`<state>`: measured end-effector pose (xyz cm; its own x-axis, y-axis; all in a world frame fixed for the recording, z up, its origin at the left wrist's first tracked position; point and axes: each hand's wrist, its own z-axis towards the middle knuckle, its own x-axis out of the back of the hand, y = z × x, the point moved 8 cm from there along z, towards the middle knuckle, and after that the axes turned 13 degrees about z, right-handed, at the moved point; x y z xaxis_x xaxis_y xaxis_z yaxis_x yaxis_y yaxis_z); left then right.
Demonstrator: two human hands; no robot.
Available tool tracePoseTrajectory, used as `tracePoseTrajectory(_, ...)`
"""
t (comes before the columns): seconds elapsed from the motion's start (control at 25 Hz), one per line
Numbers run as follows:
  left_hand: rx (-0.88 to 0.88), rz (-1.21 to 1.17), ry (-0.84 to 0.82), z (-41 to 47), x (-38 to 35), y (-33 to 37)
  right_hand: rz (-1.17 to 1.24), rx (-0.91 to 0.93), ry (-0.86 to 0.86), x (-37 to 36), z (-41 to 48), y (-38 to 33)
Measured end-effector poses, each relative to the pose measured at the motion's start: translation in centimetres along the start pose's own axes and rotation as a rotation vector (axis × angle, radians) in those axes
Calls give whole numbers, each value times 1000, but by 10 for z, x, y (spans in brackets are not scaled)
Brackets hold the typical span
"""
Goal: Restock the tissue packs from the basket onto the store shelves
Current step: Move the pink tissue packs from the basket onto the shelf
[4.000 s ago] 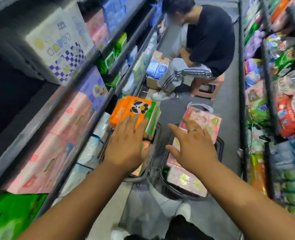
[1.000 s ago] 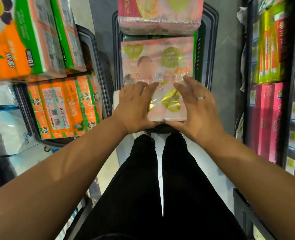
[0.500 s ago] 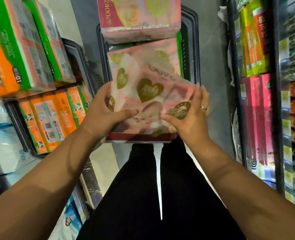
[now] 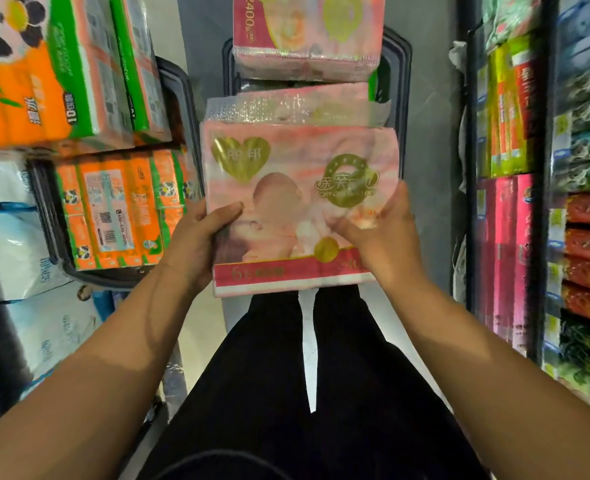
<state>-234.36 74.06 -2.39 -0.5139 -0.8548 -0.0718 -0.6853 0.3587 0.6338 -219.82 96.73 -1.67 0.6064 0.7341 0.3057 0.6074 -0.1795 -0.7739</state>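
Left hand and right hand clasp the pink plastic-wrapped tissue pack at nine and three o'clock, likely balancing it.

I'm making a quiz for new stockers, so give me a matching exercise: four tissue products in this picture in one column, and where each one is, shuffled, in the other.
1. gold-heart pink pack
2. pink pack marked 2400
3. small orange panda packs
4. red packs

A. on the right shelf
B. inside the left basket
C. gripped by left hand and right hand
D. lying atop the right basket

Pairs: 1-C, 2-D, 3-B, 4-A.
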Motion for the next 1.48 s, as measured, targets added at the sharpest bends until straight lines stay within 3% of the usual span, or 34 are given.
tracePoseTrajectory(0.36, -57, -241, 219, -117, 21, 18, -148, 256, -240, -5, -53, -110)
tracePoseTrajectory(0.68, -194, -395, 684, -276, 85, 38, -295, 621, -553, -68, -157, -236)
tracePoseTrajectory(1.04, -397, -509, 946, -438, 186, 45, -254, 896, -790, -175, -306, -320)
tracePoseTrajectory(1.48, -660, -419, 1229, -627, 273, 90, -23, 1139, -971, -258, -473, -437)
